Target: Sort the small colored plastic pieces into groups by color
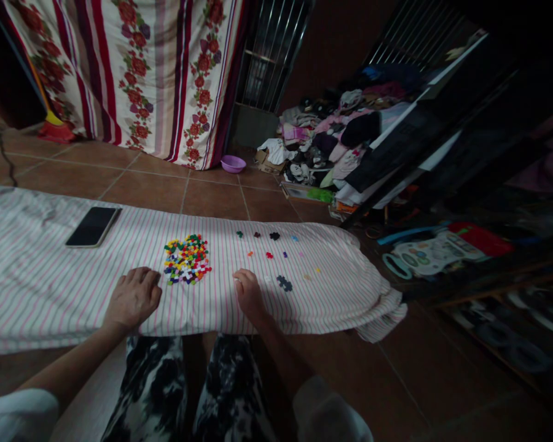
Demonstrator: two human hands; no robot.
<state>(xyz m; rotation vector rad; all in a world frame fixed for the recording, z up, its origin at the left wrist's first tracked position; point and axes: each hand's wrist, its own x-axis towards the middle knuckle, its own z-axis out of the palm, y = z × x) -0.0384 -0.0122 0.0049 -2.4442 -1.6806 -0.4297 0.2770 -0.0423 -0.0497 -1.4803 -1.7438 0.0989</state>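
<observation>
My left hand (pixel 136 298) lies palm down on the striped cloth, its fingers stretched forward and holding nothing. Just right of its fingertips is a pile of small multicoloured plastic pieces (pixel 187 260). My right hand (pixel 249 292) rests on the cloth right of the pile. Its fingers are pinched together, and what they hold, if anything, is too small to name. Beyond and beside it lie small sorted groups of pieces: dark green (pixel 239 234), black (pixel 274 236), red (pixel 269 255), blue (pixel 295 238) and yellow (pixel 317 270). A dark grey cluster (pixel 284 283) sits nearest on its right.
A phone (pixel 93 227) lies on the striped cloth (pixel 41 270) at the left. Past the far edge are a purple basin (pixel 233 163), a floral curtain (pixel 161 80) and a heap of clothes (pixel 336 132). A dark shelf (pixel 488 288) stands on the right.
</observation>
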